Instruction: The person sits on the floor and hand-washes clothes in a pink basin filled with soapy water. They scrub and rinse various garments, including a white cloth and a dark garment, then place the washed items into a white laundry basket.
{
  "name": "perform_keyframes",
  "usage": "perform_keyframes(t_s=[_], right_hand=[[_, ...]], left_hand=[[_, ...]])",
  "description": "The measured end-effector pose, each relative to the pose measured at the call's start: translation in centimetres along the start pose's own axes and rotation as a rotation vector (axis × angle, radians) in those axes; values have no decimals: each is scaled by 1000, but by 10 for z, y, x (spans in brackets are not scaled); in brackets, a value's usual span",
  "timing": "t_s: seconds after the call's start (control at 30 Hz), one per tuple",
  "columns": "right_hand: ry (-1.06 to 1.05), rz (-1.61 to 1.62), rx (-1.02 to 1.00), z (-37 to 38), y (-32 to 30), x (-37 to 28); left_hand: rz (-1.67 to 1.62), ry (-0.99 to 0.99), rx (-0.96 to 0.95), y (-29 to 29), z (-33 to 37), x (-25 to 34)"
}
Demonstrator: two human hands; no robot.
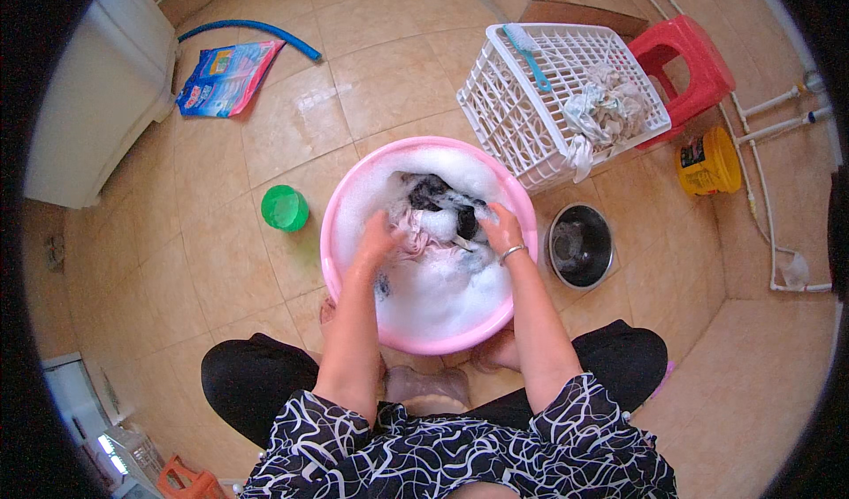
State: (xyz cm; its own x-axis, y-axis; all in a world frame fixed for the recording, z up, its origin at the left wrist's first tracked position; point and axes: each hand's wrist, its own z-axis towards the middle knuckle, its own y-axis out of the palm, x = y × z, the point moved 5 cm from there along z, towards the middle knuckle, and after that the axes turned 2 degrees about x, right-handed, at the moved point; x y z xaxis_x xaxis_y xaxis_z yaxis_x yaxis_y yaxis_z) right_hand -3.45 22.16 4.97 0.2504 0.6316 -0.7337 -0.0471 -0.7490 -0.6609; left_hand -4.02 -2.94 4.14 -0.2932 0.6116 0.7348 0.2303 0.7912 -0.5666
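A round pink basin (331, 207) full of white suds (424, 300) stands on the floor in front of me. Wet laundry lies bunched in it: a pale pink cloth (416, 234) and a black cloth (431, 191). My left hand (380, 234) is in the foam at the left, its fingers closed on the edge of the pink cloth and partly hidden by suds. At the right, my right hand (502, 228), with a bracelet at the wrist, has its fingers curled on the black cloth.
A green cup (285, 208) stands left of the basin; a metal bowl (580, 246) is to its right. Beyond sits a white plastic basket (553, 48) bearing a brush (528, 57) and crumpled cloth (606, 110). A red stool (685, 61), yellow bucket (710, 163), detergent bag (228, 79) and blue hose (256, 27) surround it.
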Motion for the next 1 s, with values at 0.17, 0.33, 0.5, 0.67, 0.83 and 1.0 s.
perform_keyframes(t_s=[0.17, 0.33, 0.5, 0.67, 0.83, 1.0], right_hand=[[171, -374, -250, -31, 37, 50], [293, -121, -371, -49, 78, 102], [-15, -392, -762, -64, 113, 97], [-118, -322, -1100, -107, 131, 47], [-232, -647, -1128, -95, 108, -3], [-195, -550, -166, -25, 30, -41]], left_hand=[[330, -80, -86, 34, -20, -15], [-272, -159, 36, 10, -17, -11], [-1182, -203, 81, -6, -11, 24], [-1745, -115, -134, -24, -15, 72], [-1754, -24, -190, -42, -19, 88], [-1496, 17, -129, -48, -19, 85]])
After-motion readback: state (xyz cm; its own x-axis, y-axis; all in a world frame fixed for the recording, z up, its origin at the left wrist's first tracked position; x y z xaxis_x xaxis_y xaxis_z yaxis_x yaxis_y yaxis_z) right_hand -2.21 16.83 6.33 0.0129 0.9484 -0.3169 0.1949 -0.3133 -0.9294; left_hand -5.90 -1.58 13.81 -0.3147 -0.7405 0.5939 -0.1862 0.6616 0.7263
